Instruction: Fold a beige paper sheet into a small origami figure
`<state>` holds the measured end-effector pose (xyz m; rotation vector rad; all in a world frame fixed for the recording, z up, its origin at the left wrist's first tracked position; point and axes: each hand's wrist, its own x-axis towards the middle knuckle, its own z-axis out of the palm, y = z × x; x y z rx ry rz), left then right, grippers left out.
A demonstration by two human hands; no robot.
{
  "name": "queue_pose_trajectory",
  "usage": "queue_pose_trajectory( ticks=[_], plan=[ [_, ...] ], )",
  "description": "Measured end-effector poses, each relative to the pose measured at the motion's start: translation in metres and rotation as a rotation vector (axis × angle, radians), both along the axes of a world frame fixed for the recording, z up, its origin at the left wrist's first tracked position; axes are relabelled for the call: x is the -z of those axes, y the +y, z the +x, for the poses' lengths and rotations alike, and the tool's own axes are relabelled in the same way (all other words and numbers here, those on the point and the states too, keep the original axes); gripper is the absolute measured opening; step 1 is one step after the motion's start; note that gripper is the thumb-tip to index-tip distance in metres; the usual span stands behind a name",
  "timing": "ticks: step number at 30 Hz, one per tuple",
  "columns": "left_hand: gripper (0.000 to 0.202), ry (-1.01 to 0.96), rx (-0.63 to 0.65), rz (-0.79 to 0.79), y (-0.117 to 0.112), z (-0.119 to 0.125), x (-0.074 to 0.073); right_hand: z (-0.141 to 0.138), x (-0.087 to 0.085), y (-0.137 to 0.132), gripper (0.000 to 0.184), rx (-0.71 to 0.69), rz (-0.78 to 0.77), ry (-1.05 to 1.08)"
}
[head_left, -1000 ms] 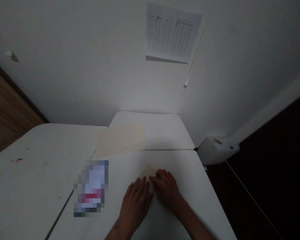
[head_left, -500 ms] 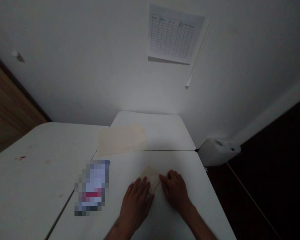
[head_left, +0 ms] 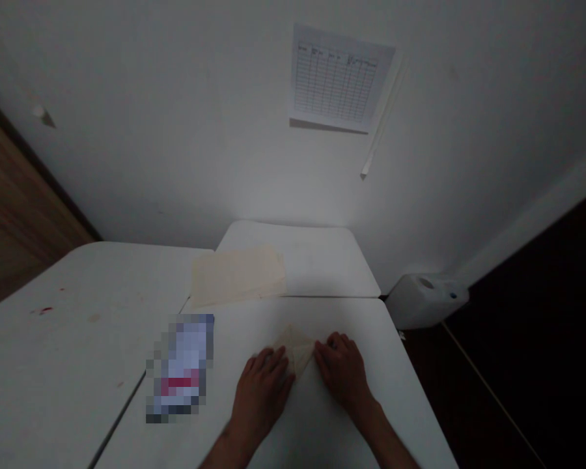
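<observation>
A small folded piece of thin cream paper (head_left: 300, 355) lies on the white table between my hands, pointed at its corners, with crease lines across it. My left hand (head_left: 262, 384) rests over its left part, fingers apart and slightly bent, the thumb by its lower edge. At the right corner, my right hand (head_left: 342, 368) is closed, thumb and index finger pinching the paper while the other fingers curl in. Part of the paper is hidden beneath my left fingers.
Flat cream sheets (head_left: 237, 277) lie across the joint of the white tables (head_left: 322, 257). A pixelated blurred object (head_left: 183, 361) is left of my hands. A white jug (head_left: 422, 303) stands beyond the right edge. A printed chart (head_left: 339, 81) hangs on the wall.
My left hand has drawn back slightly to the left, its fingers more bent, showing more of the folded paper. My right hand stays at the right corner. The view has tilted up slightly.
</observation>
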<state>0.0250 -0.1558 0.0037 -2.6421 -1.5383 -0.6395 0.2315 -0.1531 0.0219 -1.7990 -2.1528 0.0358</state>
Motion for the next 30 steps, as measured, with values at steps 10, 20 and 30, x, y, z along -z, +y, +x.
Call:
queue_pose_trajectory(
  ticks=[10,20,30],
  plan=[
    [0.018,-0.019,-0.019,0.001,0.002,0.007,-0.003,-0.016,-0.011,0.021,0.012,0.057,-0.098,0.138],
    [0.014,-0.084,-0.043,-0.031,0.005,0.006,-0.002,-0.016,-0.003,0.02,0.021,-0.158,-0.132,0.176],
    [0.008,-0.183,-0.044,-0.076,0.011,0.004,-0.005,-0.023,-0.002,0.028,0.028,0.018,-0.131,0.165]
  ],
)
